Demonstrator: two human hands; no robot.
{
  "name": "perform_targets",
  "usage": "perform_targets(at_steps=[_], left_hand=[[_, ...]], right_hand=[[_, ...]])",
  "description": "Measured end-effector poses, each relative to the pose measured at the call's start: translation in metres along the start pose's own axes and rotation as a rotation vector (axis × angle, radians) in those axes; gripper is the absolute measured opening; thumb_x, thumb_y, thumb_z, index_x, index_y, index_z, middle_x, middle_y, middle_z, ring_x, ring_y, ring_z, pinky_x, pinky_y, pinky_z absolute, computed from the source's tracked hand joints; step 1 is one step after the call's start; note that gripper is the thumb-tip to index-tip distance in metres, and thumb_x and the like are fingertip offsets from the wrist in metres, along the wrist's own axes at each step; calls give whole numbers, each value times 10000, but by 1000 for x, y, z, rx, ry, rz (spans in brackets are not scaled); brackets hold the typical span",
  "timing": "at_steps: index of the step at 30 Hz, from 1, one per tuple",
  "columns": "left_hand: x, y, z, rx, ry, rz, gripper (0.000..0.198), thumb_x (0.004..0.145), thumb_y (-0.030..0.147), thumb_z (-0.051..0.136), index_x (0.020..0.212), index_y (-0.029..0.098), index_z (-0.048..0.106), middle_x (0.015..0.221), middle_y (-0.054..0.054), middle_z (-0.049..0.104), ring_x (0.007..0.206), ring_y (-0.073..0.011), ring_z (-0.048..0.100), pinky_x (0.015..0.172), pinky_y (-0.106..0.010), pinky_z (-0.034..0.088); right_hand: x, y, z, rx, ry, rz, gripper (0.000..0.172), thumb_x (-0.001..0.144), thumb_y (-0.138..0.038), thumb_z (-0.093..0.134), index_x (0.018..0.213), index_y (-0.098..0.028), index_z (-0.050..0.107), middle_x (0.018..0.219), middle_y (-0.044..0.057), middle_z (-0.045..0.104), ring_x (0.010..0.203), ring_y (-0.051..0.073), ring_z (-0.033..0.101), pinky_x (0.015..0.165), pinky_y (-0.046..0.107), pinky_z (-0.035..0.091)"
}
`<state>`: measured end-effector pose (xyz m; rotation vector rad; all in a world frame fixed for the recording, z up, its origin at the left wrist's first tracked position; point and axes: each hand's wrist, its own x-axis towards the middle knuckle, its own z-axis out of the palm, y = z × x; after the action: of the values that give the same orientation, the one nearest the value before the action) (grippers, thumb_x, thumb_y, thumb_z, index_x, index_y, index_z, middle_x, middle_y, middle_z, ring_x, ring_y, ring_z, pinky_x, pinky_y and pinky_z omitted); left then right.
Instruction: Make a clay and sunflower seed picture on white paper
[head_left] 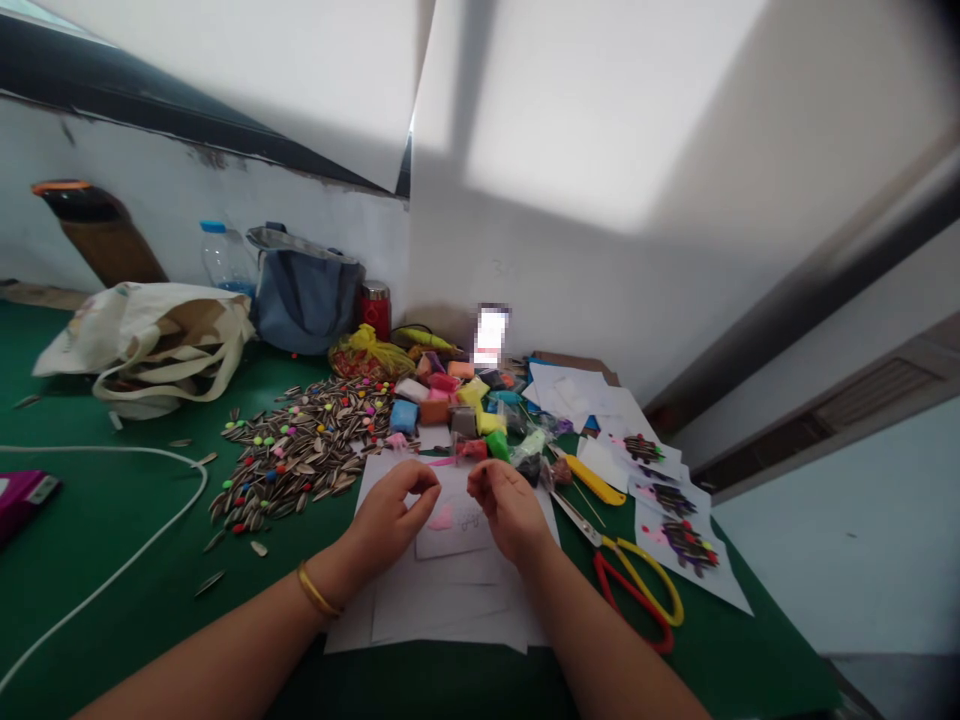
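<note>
Left hand (390, 515) and right hand (511, 510) above the paper (459, 538); fingers pinched, hold unclear.

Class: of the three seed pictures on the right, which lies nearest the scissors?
The frontmost picture, right beside the scissors; the other two lie farther back.

Left hand (390, 515), right hand (510, 510) close together over small paper (454, 535); seeds (300, 455) left, scissors (637, 580) right.

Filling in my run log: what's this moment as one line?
left hand: pinched, above small card | right hand: pinched, same | sunflower seeds left | scissors right | held item: unclear
</note>
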<state>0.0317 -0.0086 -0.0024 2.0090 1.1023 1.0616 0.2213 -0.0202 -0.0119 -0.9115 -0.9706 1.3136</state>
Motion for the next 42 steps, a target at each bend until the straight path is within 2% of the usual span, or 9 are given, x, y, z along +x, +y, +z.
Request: perform_targets(at_steps=[5,9,12,16,21,24,29,34,42], left_hand=[[0,0,0,-8,-4,-8,115,909,277,505,846,199,562,821,-13,584,782,-165,552,733,-299,458],[0,0,-1,-18,-10,-11,103,908,271,507,864,200,567,840,-14,588,795,-164,553,746,-297,457],[1,-2,-2,-11,-10,-16,106,906,273,510,861,198,570,834,-13,586,792,-165,553,744,-298,456],[3,-7,-2,26,-20,-38,125,911,291,504,873,195,576,843,-15,589,798,-168,553,730,-295,450],[4,-10,-2,69,-54,-86,122,908,287,501,878,198,578,855,-16,604,797,-165,558,701,-275,444],[4,-11,-2,163,-107,-103,116,901,277,505,861,205,587,848,-12,620,785,-167,567,683,-272,429],[4,-10,-3,327,-188,-133,105,882,260,517,860,214,608,857,-14,647,791,-182,586,687,-285,402],[4,-9,-2,351,-221,-160,117,881,273,516,867,211,614,868,-24,655,805,-191,592,689,-290,393],[6,-7,-2,351,-227,-162,119,880,263,513,840,209,612,850,-24,652,787,-185,585,671,-282,380]], right_hand=[[1,0,-1,188,19,98,285,790,-481,739,827,-206,674,770,-3,623,705,106,566,672,215,460],[3,0,-2,137,17,110,241,751,-418,779,818,-213,672,748,-18,617,694,102,548,671,215,440],[4,1,-4,-118,-24,44,152,791,-354,720,854,-221,685,767,-10,639,732,131,569,706,251,441],[4,-1,-6,-715,-188,-187,106,845,-217,623,903,-223,712,903,26,686,880,185,598,816,317,429],[2,-3,-6,-1108,-245,-251,37,803,-160,714,812,-193,700,817,23,667,821,183,582,749,300,416],[2,-2,-6,-1168,-262,-260,72,793,-146,730,843,-198,722,836,29,675,852,187,592,767,297,431],[1,-2,-4,-1204,-322,-248,265,798,-43,640,972,-216,742,948,39,709,931,185,618,856,298,446],[0,-4,0,-1284,-295,-195,167,784,-96,682,897,-203,742,880,34,702,856,186,612,778,286,450],[2,5,-4,-1319,-345,-287,138,824,-146,699,896,-236,776,894,38,680,908,181,595,840,284,437]])
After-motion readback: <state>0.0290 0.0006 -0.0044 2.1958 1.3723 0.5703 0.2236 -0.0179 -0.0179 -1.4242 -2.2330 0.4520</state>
